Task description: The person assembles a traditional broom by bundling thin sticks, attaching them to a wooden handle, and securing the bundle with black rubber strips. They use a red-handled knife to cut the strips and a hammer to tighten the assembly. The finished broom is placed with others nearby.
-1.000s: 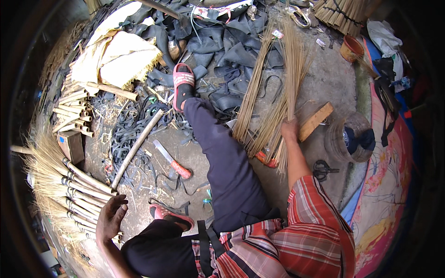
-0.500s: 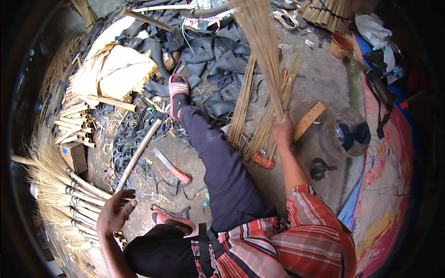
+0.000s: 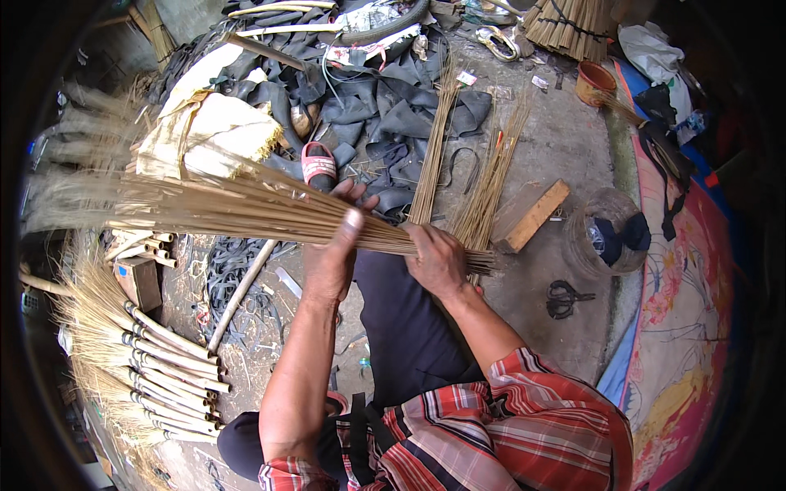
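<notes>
A long bundle of dry broom grass [image 3: 246,209] lies level across my lap, its feathery tips blurred out to the left. My right hand [image 3: 438,258] is closed round the stalk end. Farther left along the stalks, my left hand [image 3: 332,254] cradles the bundle loosely, thumb in front and fingertips showing behind. Two thinner bunches of grass stalks, the left bunch [image 3: 432,155] and the right bunch [image 3: 491,188], rest on the floor beyond my right hand. A knife blade [image 3: 288,281] shows beside my left forearm, which hides the handle.
Finished brooms [image 3: 176,368] with pale handles lie in a row at left. A wooden stick [image 3: 241,295] slants beside them. Black scissors [image 3: 567,299], a wooden block [image 3: 534,217] and a coiled clear roll [image 3: 610,233] are at right. Black rubber sheets [image 3: 401,114] cover the far floor.
The grass bundle has swung from pointing away to pointing left. My left hand has come up from the broom handles to the bundle. My right hand has moved left with it.
</notes>
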### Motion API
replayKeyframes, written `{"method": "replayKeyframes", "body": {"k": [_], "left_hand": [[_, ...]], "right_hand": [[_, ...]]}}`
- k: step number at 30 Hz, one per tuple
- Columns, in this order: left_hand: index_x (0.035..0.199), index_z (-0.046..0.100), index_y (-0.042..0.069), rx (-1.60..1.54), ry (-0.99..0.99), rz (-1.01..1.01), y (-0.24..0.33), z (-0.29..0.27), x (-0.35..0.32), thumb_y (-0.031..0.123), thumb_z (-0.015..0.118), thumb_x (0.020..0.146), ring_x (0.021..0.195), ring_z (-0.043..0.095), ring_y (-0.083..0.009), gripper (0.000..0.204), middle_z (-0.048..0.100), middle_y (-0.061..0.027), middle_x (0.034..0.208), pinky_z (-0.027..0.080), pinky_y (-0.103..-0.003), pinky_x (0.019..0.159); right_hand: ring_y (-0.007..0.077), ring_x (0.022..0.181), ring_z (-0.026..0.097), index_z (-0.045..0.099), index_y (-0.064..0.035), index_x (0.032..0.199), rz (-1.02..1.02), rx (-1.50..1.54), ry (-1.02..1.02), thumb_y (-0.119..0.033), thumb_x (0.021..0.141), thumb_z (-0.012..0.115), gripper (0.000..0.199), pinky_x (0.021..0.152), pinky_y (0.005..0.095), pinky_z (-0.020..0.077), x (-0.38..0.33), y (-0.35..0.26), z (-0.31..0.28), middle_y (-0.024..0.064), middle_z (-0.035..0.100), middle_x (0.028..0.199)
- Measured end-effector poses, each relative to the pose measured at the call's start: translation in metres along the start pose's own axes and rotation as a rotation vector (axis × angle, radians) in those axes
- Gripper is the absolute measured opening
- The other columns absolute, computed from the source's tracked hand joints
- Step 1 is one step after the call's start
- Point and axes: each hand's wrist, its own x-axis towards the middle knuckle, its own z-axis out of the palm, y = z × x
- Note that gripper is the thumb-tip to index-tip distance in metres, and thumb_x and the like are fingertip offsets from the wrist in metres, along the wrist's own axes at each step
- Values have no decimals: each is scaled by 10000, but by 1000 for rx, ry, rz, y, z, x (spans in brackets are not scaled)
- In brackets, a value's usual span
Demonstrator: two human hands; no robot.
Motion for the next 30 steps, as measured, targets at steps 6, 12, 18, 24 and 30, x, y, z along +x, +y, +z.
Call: {"method": "replayKeyframes", "body": {"k": [6, 12, 18, 24, 30], "left_hand": [[743, 359, 162, -51, 253, 414, 85, 2, 9, 532, 554, 1101, 589, 429, -146, 551, 364, 12, 630, 484, -363, 665], [824, 601, 118, 273, 481, 675, 155, -46, -13, 380, 735, 1042, 534, 448, -71, 366, 458, 54, 593, 368, -267, 519], [1361, 627, -14, 963, 713, 678, 45, -61, -29, 204, 846, 885, 1151, 661, -267, 567, 697, -146, 1222, 514, -386, 998], [1381, 587, -27, 682, 412, 403, -15, -113, -65, 156, 814, 893, 1216, 643, -262, 569, 676, -167, 1321, 494, -387, 1064], [1306, 597, -25, 580, 395, 298, -46, -126, -59, 144, 757, 938, 1154, 651, -226, 436, 697, -165, 1242, 503, -383, 1032]], "right_hand": [[393, 1103, 697, 574, -51, 1342, -260, 192, -75, -350, 864, 858, 631, 924, 498, 566, 74, -60, 14, 188, 679, 1179], [461, 1297, 616, 426, 129, 1481, -549, 726, 77, -678, 855, 799, 1087, 1096, 500, 511, 162, -160, 20, 358, 576, 1378], [374, 853, 778, 565, 62, 1277, -378, 972, -139, -326, 949, 791, 556, 799, 441, 637, 166, -247, 24, 245, 740, 898], [252, 837, 772, 698, -31, 1177, -120, 1039, -315, -229, 965, 753, 296, 773, 393, 597, 98, -193, 94, 129, 764, 900], [244, 903, 775, 693, -38, 1246, 40, 910, -463, -230, 984, 739, 328, 819, 380, 593, 65, -162, 122, 157, 776, 979]]}}
